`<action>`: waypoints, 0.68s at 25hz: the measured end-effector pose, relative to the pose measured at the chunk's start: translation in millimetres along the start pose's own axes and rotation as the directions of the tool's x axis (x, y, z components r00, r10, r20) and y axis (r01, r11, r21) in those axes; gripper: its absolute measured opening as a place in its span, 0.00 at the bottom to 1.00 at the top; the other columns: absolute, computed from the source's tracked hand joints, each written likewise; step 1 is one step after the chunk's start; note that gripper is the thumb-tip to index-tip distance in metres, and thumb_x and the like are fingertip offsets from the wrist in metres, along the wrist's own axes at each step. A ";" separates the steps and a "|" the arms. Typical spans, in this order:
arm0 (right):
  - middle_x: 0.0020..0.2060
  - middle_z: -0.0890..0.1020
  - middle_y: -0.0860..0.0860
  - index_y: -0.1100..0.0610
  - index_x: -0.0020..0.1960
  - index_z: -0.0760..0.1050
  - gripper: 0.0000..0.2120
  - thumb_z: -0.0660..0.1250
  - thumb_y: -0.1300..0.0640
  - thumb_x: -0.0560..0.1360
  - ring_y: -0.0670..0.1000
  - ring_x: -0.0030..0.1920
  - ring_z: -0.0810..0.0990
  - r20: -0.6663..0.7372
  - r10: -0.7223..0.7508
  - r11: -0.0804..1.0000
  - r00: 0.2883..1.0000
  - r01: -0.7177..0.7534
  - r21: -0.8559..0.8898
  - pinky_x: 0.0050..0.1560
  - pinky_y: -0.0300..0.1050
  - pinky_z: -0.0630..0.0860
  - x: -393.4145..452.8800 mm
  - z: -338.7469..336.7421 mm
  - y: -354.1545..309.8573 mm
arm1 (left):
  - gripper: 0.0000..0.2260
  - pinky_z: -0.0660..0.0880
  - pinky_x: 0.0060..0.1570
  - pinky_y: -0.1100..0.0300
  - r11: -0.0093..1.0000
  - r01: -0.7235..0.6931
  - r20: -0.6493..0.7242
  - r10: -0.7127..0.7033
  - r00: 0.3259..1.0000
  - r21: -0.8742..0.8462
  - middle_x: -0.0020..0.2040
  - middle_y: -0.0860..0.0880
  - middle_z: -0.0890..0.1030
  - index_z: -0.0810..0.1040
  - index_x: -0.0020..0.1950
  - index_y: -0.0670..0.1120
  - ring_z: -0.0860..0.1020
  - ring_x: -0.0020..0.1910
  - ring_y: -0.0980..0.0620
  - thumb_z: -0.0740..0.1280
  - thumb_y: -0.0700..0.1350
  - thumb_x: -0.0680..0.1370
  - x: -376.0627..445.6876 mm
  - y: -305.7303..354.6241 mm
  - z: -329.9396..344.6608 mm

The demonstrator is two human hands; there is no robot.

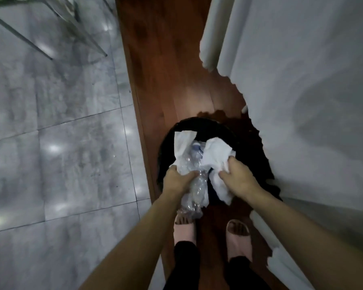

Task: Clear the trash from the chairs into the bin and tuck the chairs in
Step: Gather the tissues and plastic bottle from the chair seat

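Note:
I look straight down at a round black bin [247, 147] on a strip of wooden floor. My left hand [177, 181] grips a crushed clear plastic bottle [194, 185] together with a white paper [181, 147], held over the bin's near rim. My right hand [238, 176] is closed on a crumpled white tissue [215, 155], also over the bin. The bottle's blue cap end points into the bin. No chair seat is in view.
Grey marble tiles [57, 143] cover the floor to the left. Thin metal chair legs [40, 49] stand at the top left. A white curtain [302, 91] hangs along the right, touching the bin's side. My feet in pink slippers [237, 237] stand just before the bin.

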State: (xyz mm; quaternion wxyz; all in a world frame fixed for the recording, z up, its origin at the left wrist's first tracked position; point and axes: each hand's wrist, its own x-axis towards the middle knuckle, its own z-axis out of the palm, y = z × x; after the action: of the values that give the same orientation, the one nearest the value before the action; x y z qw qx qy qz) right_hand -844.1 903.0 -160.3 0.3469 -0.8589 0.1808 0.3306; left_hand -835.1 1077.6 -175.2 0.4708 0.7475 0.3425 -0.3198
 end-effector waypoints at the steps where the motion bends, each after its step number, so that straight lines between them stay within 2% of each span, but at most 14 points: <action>1: 0.47 0.76 0.58 0.58 0.52 0.68 0.08 0.63 0.58 0.75 0.59 0.49 0.77 0.011 -0.022 0.999 1.000 0.021 0.045 0.44 0.47 0.69 7.8 5.5 1.7 | 0.22 0.82 0.49 0.44 1.000 0.004 -0.009 -0.004 1.000 0.007 0.51 0.41 0.83 0.77 0.57 0.40 0.83 0.48 0.41 0.77 0.48 0.68 12.5 1.1 0.0; 2: 0.50 0.76 0.58 0.58 0.56 0.68 0.11 0.63 0.59 0.75 0.59 0.52 0.77 0.038 -0.057 0.996 0.998 0.055 0.069 0.47 0.47 0.70 12.0 10.0 2.7 | 0.20 0.81 0.50 0.43 1.000 -0.001 -0.020 0.002 1.000 0.013 0.51 0.41 0.83 0.77 0.56 0.40 0.82 0.47 0.42 0.76 0.47 0.69 22.1 1.7 -1.2; 4: 0.65 0.72 0.57 0.56 0.71 0.63 0.24 0.62 0.60 0.76 0.58 0.65 0.72 0.113 -0.113 0.993 0.987 0.109 0.035 0.61 0.51 0.71 11.0 16.7 4.5 | 0.17 0.80 0.53 0.41 0.999 -0.012 -0.022 0.013 1.000 0.033 0.50 0.41 0.82 0.76 0.56 0.42 0.80 0.45 0.43 0.75 0.45 0.71 31.5 2.3 -8.2; 6: 0.73 0.65 0.55 0.54 0.75 0.58 0.27 0.60 0.61 0.78 0.57 0.72 0.65 0.151 -0.143 0.989 0.978 0.145 -0.002 0.71 0.53 0.65 0.4 17.4 3.6 | 0.12 0.80 0.54 0.42 0.995 -0.041 -0.008 0.042 0.999 0.087 0.48 0.43 0.81 0.77 0.55 0.45 0.80 0.45 0.43 0.72 0.43 0.73 22.6 3.6 -20.0; 9: 0.74 0.64 0.55 0.54 0.75 0.59 0.25 0.58 0.62 0.79 0.56 0.73 0.64 0.142 -0.157 0.985 0.977 0.166 -0.056 0.72 0.49 0.63 -28.7 3.2 -15.4 | 0.05 0.80 0.51 0.41 0.981 -0.115 0.029 0.111 0.993 0.155 0.47 0.41 0.84 0.80 0.49 0.44 0.83 0.47 0.41 0.70 0.39 0.74 -15.3 13.8 -43.6; 12: 0.73 0.65 0.55 0.55 0.75 0.59 0.25 0.58 0.60 0.79 0.55 0.72 0.65 0.118 -0.158 0.984 0.980 0.166 -0.067 0.70 0.47 0.63 -81.7 -24.5 -52.5 | 0.06 0.81 0.51 0.46 0.939 -0.210 0.101 0.189 0.977 0.271 0.46 0.42 0.84 0.80 0.50 0.42 0.83 0.46 0.44 0.68 0.37 0.74 -81.8 40.3 -69.5; 15: 0.70 0.69 0.56 0.55 0.73 0.62 0.24 0.59 0.59 0.78 0.57 0.69 0.69 0.093 -0.198 0.976 0.976 0.205 -0.074 0.68 0.50 0.68 -177.1 -69.6 -95.5 | 0.06 0.79 0.48 0.56 0.855 -0.368 0.133 0.344 0.930 0.364 0.46 0.47 0.83 0.81 0.51 0.42 0.80 0.44 0.51 0.67 0.38 0.75 -186.0 87.9 -98.5; 17: 0.69 0.70 0.56 0.55 0.72 0.63 0.24 0.61 0.58 0.77 0.58 0.67 0.71 0.030 -0.210 0.975 0.977 0.212 -0.068 0.65 0.53 0.70 -242.2 -92.9 -110.1 | 0.06 0.75 0.44 0.59 0.820 -0.435 0.145 0.411 0.900 0.371 0.45 0.48 0.81 0.80 0.51 0.40 0.78 0.43 0.53 0.66 0.38 0.76 -251.7 107.6 -108.3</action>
State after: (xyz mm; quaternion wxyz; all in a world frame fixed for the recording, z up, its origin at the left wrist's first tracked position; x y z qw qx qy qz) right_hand -917.0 932.6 110.3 0.3515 -0.8812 0.0727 0.3078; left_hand -871.8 1089.8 116.6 0.3792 0.8744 0.0828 -0.2913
